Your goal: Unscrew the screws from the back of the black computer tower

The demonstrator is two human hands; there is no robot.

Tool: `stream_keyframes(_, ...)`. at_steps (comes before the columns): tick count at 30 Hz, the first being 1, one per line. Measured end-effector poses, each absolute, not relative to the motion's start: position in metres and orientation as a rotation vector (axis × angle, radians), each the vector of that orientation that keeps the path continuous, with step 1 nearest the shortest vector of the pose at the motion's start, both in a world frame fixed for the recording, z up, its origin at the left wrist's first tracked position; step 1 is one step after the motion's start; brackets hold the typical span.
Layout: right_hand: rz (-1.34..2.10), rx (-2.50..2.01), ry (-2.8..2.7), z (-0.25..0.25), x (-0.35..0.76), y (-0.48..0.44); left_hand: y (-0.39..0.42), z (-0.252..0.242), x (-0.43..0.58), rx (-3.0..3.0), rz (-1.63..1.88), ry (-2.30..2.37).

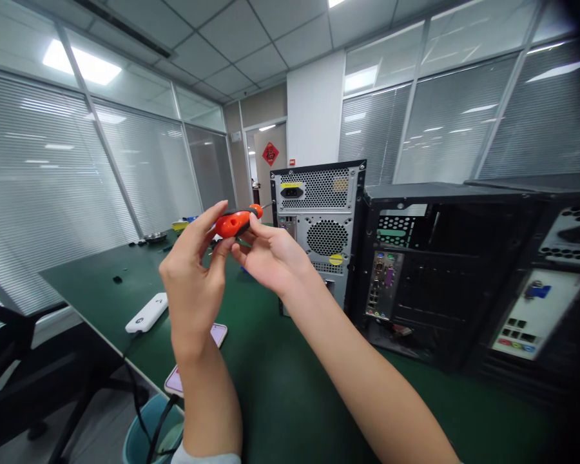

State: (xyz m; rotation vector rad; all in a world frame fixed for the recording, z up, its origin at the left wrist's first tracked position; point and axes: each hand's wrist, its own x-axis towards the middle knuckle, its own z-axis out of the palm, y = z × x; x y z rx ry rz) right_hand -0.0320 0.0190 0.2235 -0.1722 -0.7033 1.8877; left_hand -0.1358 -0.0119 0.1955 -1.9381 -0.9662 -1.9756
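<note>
Both my hands are raised above the green table (280, 386) and meet around an orange and black screwdriver (234, 222). My left hand (193, 277) pinches its handle between thumb and fingers. My right hand (270, 254) grips the other side, fingers curled on the handle. The thin metal shaft points right toward the back panel of a computer tower (319, 219) standing just behind my hands.
Two more open black computer cases (435, 270) (551, 290) stand at right. A white power bank (147, 312) and a phone (207, 351) lie near the table's left edge. A teal bin (142, 435) and black chair (14, 367) sit below left. Small items lie far back.
</note>
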Motion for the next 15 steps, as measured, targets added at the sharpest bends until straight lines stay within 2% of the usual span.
stream_keyframes(6, 1.950, -0.141, -0.710, 0.2214, -0.0323, 0.0212, -0.0182, 0.1984, -0.1346, -1.883, -1.978, -1.085)
stream_keyframes(15, 1.972, -0.098, -0.681, 0.2214, -0.0352, 0.0190, -0.0207, 0.1998, -0.1274, -1.475, -1.842, -1.393)
